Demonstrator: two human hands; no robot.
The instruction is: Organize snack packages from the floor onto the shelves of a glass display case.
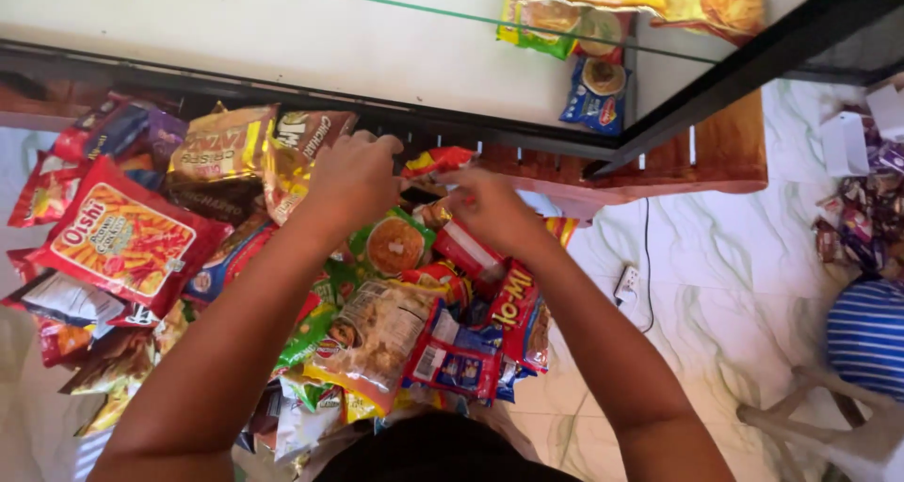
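A big heap of snack packets (377,331) in red, yellow and green lies below me. My left hand (353,176) is closed over the top of the heap, next to a brown and yellow packet (297,148). My right hand (490,209) pinches a small red packet (438,160) near the dark edge of a glass counter (282,40). What my left hand grips is hidden under its fingers. A large red chip bag (127,242) lies to the left.
More snack packets (603,30) lie inside the glass counter at the top right. A wooden base (706,157) stands under it. A white power plug (629,284) lies on the marble floor. A plastic chair with a blue striped cushion (866,336) stands at the right.
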